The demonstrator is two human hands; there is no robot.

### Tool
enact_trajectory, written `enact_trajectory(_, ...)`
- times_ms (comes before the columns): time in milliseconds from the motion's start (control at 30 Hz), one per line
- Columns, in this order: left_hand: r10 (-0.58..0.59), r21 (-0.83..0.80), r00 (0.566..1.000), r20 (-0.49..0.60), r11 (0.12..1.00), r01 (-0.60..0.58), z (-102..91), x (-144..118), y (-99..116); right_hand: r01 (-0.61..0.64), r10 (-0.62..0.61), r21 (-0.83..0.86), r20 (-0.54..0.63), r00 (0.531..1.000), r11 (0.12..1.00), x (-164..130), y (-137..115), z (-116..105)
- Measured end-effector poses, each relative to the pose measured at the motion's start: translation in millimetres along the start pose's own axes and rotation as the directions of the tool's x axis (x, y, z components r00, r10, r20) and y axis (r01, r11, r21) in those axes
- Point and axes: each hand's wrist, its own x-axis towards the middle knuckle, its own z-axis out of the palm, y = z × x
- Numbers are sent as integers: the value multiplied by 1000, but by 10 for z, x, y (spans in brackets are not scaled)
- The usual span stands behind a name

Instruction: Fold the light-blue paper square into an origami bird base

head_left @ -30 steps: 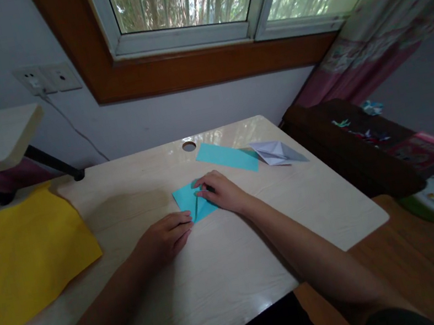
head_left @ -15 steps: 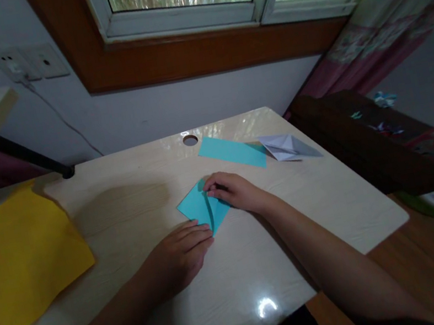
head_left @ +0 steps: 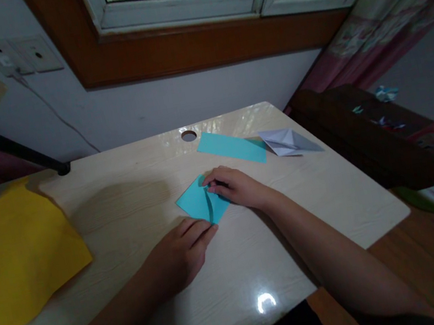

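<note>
We see a small folded turquoise paper (head_left: 199,202) lying near the middle of the pale wooden desk (head_left: 229,278), turned so that its corners point toward the desk's edges like a diamond. The right hand (head_left: 234,186) rests on the paper's right corner, fingers curled and pressed together on a raised flap — whether the flap is pinched or only pushed flat we cannot tell. The left hand (head_left: 180,252) lies flat on the desk just below the paper, fingers straight and close together, their tips touching its near corner.

Toward the far edge of the desk, beyond the right hand, lies a turquoise strip (head_left: 232,147), and just beside it on the right a white folded paper (head_left: 289,142). A round cable hole (head_left: 188,135) sits at the far edge, left of the strip. A large yellow sheet (head_left: 10,255) covers the desk's left end — well apart from both hands.
</note>
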Motion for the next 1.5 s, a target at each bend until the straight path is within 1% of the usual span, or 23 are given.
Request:
enact_trajectory(233,10,9,1000,8,1000,-10,-20,2,11,60,-61,-82,-6,998,995,-2,35,40)
enact_trajectory(400,-30,11,1000,-4,999,30,7,-18,-3,64,-65,-160,-3,998,985,-4,31,67)
enact_trajectory(633,-45,56,999,22,997,44,72,-48,-22,22,-27,-155,-29,999,988,-1,9,75)
enact_trajectory(867,-40,65,999,23,997,38,62,-22,-14,12,-21,-172,-53,998,985,-13,15,53)
enact_trajectory(967,-43,64,999,21,997,42,57,-23,-8,4,-13,-141,-58,998,990,-24,37,19)
enact_trajectory(1067,-43,69,999,28,997,41,50,-23,-3,21,-23,-81,-23,999,996,-31,57,-52)
enact_trajectory(1267,-24,53,999,36,998,22,16,-22,-5,67,-75,71,118,990,995,-42,112,-211)
enact_trajectory(1367,-12,31,999,33,999,11,-2,-23,-2,76,-97,130,165,982,989,-57,163,-252)
enact_trajectory(1500,-35,-21,999,15,999,35,-2,-20,0,71,-109,176,216,970,982,-77,211,-285)
